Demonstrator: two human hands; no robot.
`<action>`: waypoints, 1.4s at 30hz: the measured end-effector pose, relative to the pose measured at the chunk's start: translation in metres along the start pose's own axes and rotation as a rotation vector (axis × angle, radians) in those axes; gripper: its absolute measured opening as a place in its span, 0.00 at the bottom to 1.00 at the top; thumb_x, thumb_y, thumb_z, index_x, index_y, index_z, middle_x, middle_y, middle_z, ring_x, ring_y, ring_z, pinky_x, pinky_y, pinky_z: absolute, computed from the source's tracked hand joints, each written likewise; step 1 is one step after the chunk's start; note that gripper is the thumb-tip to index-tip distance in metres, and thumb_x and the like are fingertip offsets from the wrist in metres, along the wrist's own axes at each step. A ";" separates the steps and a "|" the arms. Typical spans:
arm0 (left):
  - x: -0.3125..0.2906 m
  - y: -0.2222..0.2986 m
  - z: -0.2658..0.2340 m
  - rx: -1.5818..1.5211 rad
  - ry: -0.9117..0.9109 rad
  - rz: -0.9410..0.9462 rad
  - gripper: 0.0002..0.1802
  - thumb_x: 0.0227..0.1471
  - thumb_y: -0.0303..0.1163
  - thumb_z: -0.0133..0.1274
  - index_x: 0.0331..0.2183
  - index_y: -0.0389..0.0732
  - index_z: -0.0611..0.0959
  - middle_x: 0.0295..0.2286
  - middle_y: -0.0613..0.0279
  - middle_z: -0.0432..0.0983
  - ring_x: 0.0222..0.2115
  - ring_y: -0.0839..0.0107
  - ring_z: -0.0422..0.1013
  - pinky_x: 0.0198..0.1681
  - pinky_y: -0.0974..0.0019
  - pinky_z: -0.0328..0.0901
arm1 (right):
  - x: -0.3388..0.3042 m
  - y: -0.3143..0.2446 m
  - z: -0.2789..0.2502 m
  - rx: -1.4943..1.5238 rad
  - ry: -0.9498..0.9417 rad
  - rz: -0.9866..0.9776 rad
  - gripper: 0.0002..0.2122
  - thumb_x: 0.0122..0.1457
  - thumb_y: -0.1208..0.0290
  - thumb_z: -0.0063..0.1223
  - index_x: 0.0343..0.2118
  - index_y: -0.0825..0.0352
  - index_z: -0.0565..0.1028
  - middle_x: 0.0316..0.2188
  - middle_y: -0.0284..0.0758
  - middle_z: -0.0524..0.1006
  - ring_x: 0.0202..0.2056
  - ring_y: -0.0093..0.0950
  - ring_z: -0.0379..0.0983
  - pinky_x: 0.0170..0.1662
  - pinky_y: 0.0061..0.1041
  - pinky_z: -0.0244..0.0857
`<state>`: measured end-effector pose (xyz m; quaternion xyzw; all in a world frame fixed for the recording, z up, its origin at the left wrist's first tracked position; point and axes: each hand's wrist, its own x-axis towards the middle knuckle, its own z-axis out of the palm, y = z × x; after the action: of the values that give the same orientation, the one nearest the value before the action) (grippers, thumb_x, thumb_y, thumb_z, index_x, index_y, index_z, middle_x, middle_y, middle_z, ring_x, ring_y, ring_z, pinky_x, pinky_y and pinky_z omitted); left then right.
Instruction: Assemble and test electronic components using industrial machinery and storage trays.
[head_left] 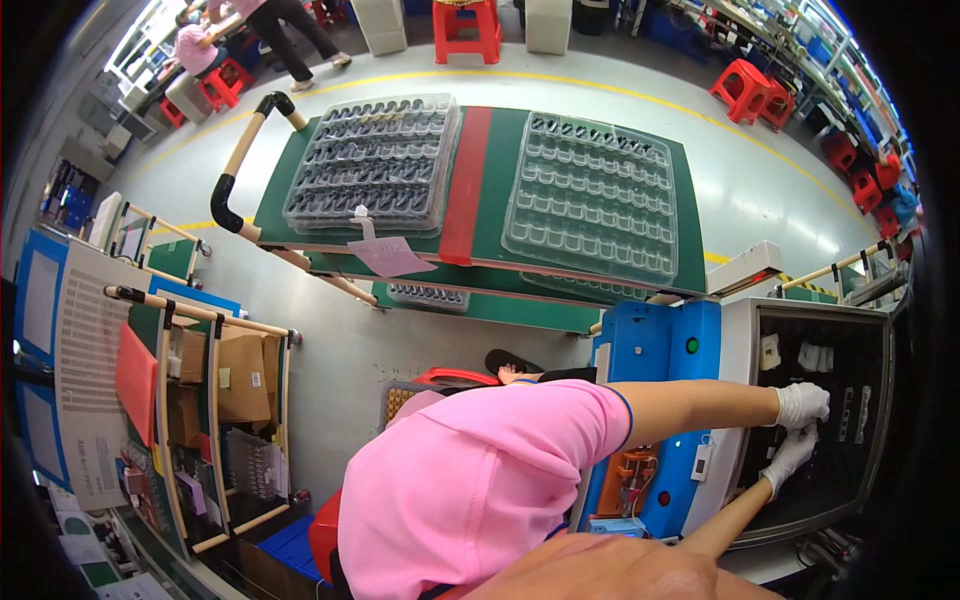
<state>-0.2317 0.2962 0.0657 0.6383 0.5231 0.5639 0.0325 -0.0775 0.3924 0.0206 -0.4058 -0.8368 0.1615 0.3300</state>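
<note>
White gloves cover both of my hands, which meet over a dark recessed work surface (775, 490) at the right. My left hand (803, 404) reaches in from the pink sleeve, its fingers bent and closed. Just below it, my right hand (789, 460) is closed too, its fingertips touching or nearly touching the left hand. Whatever sits between the fingers is too small or hidden to make out. Beside the hands lie white pieces (816, 356), a cream piece (769, 352) and two narrow slotted strips (862, 414).
A blue machine housing (690, 345) with a green button stands beside the recess. Behind it, a green-topped cart (490, 190) carries clear trays of dark parts (375, 165) and a mostly bare clear tray (590, 200). A shelf rack (215, 400) holds cartons at the left.
</note>
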 end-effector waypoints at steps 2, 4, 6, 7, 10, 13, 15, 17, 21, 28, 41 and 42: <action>0.000 -0.002 -0.001 0.005 0.002 -0.002 0.19 0.39 0.25 0.61 0.38 0.46 0.88 0.35 0.52 0.80 0.37 0.51 0.77 0.39 0.55 0.74 | -0.003 -0.010 -0.001 -0.067 0.005 -0.024 0.16 0.55 0.83 0.55 0.48 0.75 0.75 0.44 0.44 0.80 0.44 0.33 0.76 0.50 0.29 0.67; 0.001 -0.003 -0.013 0.038 0.002 0.011 0.19 0.38 0.25 0.62 0.38 0.46 0.87 0.33 0.51 0.80 0.36 0.50 0.77 0.39 0.55 0.74 | -0.003 -0.033 -0.001 -0.241 -0.001 -0.107 0.16 0.54 0.81 0.55 0.48 0.73 0.77 0.46 0.47 0.80 0.44 0.39 0.77 0.50 0.31 0.68; 0.000 0.001 -0.030 0.015 -0.017 0.071 0.18 0.40 0.28 0.63 0.39 0.43 0.87 0.31 0.51 0.80 0.35 0.50 0.77 0.38 0.54 0.73 | -0.010 -0.050 0.000 -0.243 0.023 -0.104 0.16 0.56 0.77 0.55 0.48 0.71 0.78 0.46 0.48 0.79 0.45 0.44 0.76 0.50 0.32 0.68; 0.007 0.006 -0.041 -0.080 0.101 0.057 0.17 0.42 0.28 0.63 0.39 0.41 0.85 0.32 0.51 0.79 0.35 0.50 0.76 0.39 0.55 0.73 | 0.000 -0.055 -0.001 -0.174 0.028 -0.193 0.17 0.59 0.71 0.53 0.50 0.70 0.77 0.47 0.48 0.79 0.47 0.45 0.75 0.50 0.34 0.68; -0.037 0.082 -0.055 -0.669 0.275 -0.050 0.14 0.51 0.25 0.60 0.42 0.37 0.82 0.39 0.54 0.76 0.41 0.58 0.74 0.45 0.62 0.71 | -0.044 -0.028 -0.027 -0.462 0.009 0.001 0.22 0.65 0.63 0.44 0.61 0.64 0.68 0.58 0.49 0.70 0.56 0.43 0.68 0.56 0.36 0.64; -0.128 0.092 -0.115 -0.602 0.296 -0.002 0.11 0.53 0.28 0.60 0.41 0.41 0.83 0.38 0.59 0.79 0.41 0.63 0.75 0.57 0.52 0.61 | -0.077 -0.134 -0.024 -0.018 0.398 -0.094 0.21 0.64 0.74 0.41 0.61 0.67 0.66 0.58 0.47 0.70 0.56 0.42 0.69 0.57 0.35 0.64; -0.186 0.093 -0.145 -0.405 0.169 -0.097 0.11 0.54 0.33 0.61 0.41 0.46 0.84 0.38 0.63 0.80 0.42 0.65 0.75 0.64 0.39 0.45 | -0.124 -0.187 -0.036 0.147 0.495 -0.174 0.17 0.62 0.81 0.41 0.55 0.72 0.70 0.53 0.46 0.74 0.54 0.40 0.72 0.56 0.35 0.66; -0.217 0.093 -0.170 -0.192 -0.054 -0.310 0.11 0.55 0.37 0.61 0.41 0.49 0.84 0.37 0.65 0.80 0.43 0.67 0.75 0.66 0.31 0.32 | -0.198 -0.196 -0.042 0.014 0.371 -0.244 0.13 0.60 0.86 0.42 0.46 0.72 0.73 0.45 0.43 0.76 0.48 0.38 0.74 0.54 0.34 0.68; -0.236 0.052 -0.181 -0.220 -0.157 -0.370 0.10 0.56 0.39 0.59 0.41 0.51 0.85 0.36 0.67 0.79 0.44 0.66 0.75 0.63 0.24 0.26 | -0.281 -0.205 -0.033 -0.317 0.125 -0.179 0.05 0.58 0.78 0.56 0.34 0.67 0.70 0.33 0.41 0.71 0.35 0.41 0.71 0.42 0.37 0.67; -0.226 0.052 -0.174 -0.015 -0.355 -0.350 0.12 0.55 0.41 0.58 0.41 0.50 0.85 0.41 0.63 0.80 0.50 0.61 0.72 0.60 0.21 0.26 | -0.298 -0.148 -0.038 -0.263 -0.090 -0.080 0.17 0.49 0.72 0.67 0.35 0.69 0.68 0.31 0.43 0.71 0.36 0.43 0.69 0.42 0.41 0.64; -0.229 0.049 -0.221 -0.522 -0.293 -0.526 0.14 0.58 0.28 0.58 0.47 0.39 0.83 0.42 0.61 0.80 0.42 0.74 0.75 0.49 0.69 0.69 | -0.312 -0.186 -0.029 -0.245 0.030 -0.213 0.13 0.50 0.74 0.63 0.37 0.63 0.71 0.33 0.39 0.74 0.39 0.43 0.71 0.42 0.40 0.64; -0.232 0.070 -0.232 -0.610 -0.304 -0.627 0.17 0.58 0.28 0.57 0.50 0.41 0.80 0.46 0.61 0.78 0.46 0.73 0.73 0.52 0.68 0.67 | -0.322 -0.191 -0.034 -0.185 0.034 -0.267 0.14 0.51 0.72 0.63 0.40 0.63 0.72 0.36 0.39 0.74 0.42 0.43 0.70 0.46 0.39 0.64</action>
<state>-0.3204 -0.0264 0.0343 0.4859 0.4903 0.5548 0.4644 -0.0184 0.0210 0.0125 -0.3222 -0.8890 0.0314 0.3238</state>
